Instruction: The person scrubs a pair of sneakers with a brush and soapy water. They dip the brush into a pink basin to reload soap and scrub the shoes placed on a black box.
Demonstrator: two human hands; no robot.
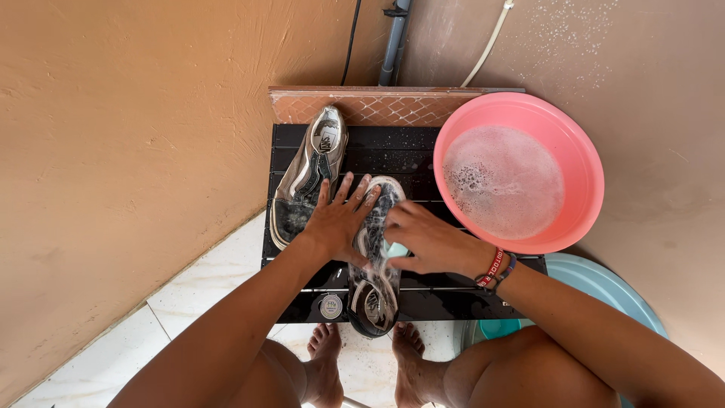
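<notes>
the soapy shoe (375,257) lies on the black counter (423,155), just left of the pink basin (521,172). the left hand (337,221) presses flat on its top, fingers spread wide and open, so it holds the shoe down more than it grips it. the right hand (429,243) sits against the side of the shoe that faces the pink basin. its fingers are curled in tight. something pale blue-green peeks out under that hand, but i cannot tell what it is or if the fingers grip it.

the wash looks like it is in the middle. white foam covers the toe and sides of the soapy shoe, so the soap is on, i think. the foam is not rinsed off yet. the pink basin is full of cloudy, bubbly water. the other shoe (308,180) rests on the counter, further left of the pink basin than the soapy one. it looks wet and dark with little foam on it, so i cannot tell if it is washed or waiting.

the long line of the soapy shoe runs from far to near, almost straight, beside the pink basin. its toe points away toward the wall, and its open heel end points back at the bare feet (326,355) on the white floor, hanging a bit past the near edge of the counter.
</notes>
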